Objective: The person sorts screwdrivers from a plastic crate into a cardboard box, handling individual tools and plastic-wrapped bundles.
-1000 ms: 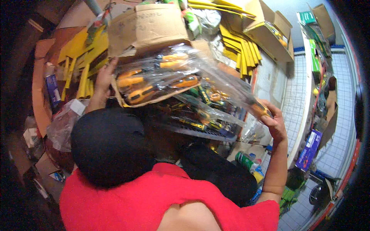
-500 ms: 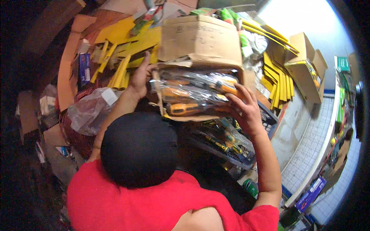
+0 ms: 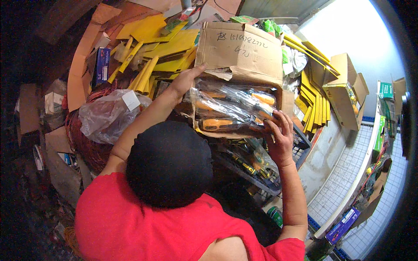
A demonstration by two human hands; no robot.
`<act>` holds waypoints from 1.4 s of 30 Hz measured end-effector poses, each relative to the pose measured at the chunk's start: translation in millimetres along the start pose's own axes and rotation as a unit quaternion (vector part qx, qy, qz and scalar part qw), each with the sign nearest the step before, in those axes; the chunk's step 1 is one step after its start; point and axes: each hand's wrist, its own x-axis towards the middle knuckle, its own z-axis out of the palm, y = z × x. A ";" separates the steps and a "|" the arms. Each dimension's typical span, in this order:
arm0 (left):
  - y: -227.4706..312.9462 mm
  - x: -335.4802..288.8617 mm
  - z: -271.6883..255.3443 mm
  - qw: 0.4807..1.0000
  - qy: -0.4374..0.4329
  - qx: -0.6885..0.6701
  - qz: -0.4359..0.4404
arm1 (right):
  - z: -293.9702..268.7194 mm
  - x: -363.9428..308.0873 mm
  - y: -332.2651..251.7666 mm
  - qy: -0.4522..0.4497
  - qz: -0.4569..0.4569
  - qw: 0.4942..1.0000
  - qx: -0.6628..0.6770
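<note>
An open cardboard box (image 3: 244,45), its tall flap raised at the back, is in front of me. Inside it lie several orange-and-black handled tools (image 3: 217,124) wrapped in clear plastic; their handles look like those of screwdrivers. My left hand (image 3: 188,81) grips the box's back left corner, thumb along the torn base of the flap. At the front right corner my right hand (image 3: 281,135) is closed over the rim, with bent fingertips against the plastic wrap. Parts of the left fingers are hidden.
Below the box stands a dark crate (image 3: 270,188) of bagged yellow-and-black tools. Yellow angled pieces (image 3: 315,102) are stacked to the right, near another open carton (image 3: 344,80). A clear plastic bag (image 3: 109,117) and more yellow pieces (image 3: 152,56) lie left. A black cap (image 3: 170,163) blocks the lower middle.
The box has shifted right and its flap shows more squarely. My left hand has moved from beside the box onto its back left corner. My right hand has slid down toward the front right rim.
</note>
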 end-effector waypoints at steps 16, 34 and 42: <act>-18.6 17.2 -26.8 0.993 0.085 0.025 -0.074 | -23.3 -8.5 21.4 -0.036 -0.071 0.997 -0.023; -13.5 11.1 -12.5 0.994 0.096 0.027 -0.045 | -37.0 3.6 18.0 -0.132 0.006 0.991 -0.027; -23.0 21.3 -26.5 0.992 0.101 0.045 -0.056 | -58.4 31.5 43.6 -0.092 0.151 0.950 0.257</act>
